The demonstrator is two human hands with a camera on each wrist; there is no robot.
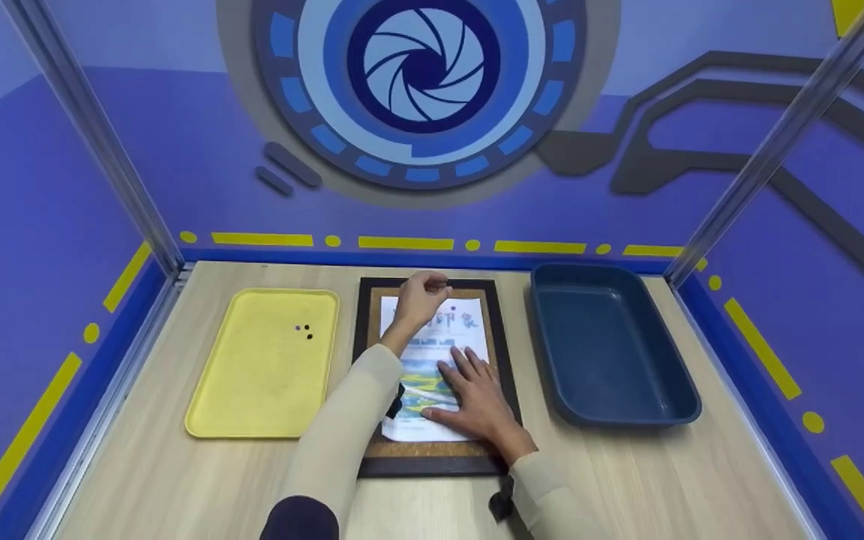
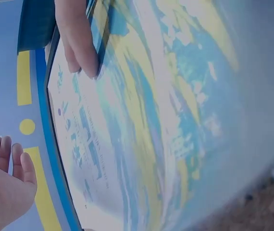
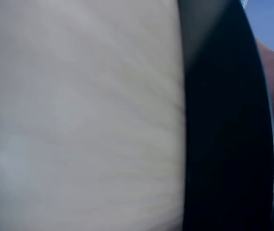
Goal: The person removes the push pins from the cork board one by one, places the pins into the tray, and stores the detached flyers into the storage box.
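Note:
A printed paper sheet [image 1: 421,431] with large characters and a blue and yellow picture lies on a cork board [image 1: 447,450] with a dark frame [image 1: 432,467]. My right hand [image 1: 477,401] presses the sheet, fingers spread; its fingers [image 2: 81,45] also show in the left wrist view. Over the board's top edge hovers my left hand [image 1: 418,304], fingers bent and thumb near the forefinger; I cannot tell whether something small is between them. A small purple dot, seemingly a pushpin [image 1: 453,308], shows at the sheet's top. The right wrist view mostly holds tabletop and the frame's dark edge [image 3: 228,125].
On the left sits a yellow tray [image 1: 259,390] with several small dark pushpins [image 1: 309,337] in it. To the right stands a deep dark blue tub [image 1: 612,352]. Blue printed walls [image 1: 417,217] enclose the wooden table [image 1: 154,465] at the back and sides.

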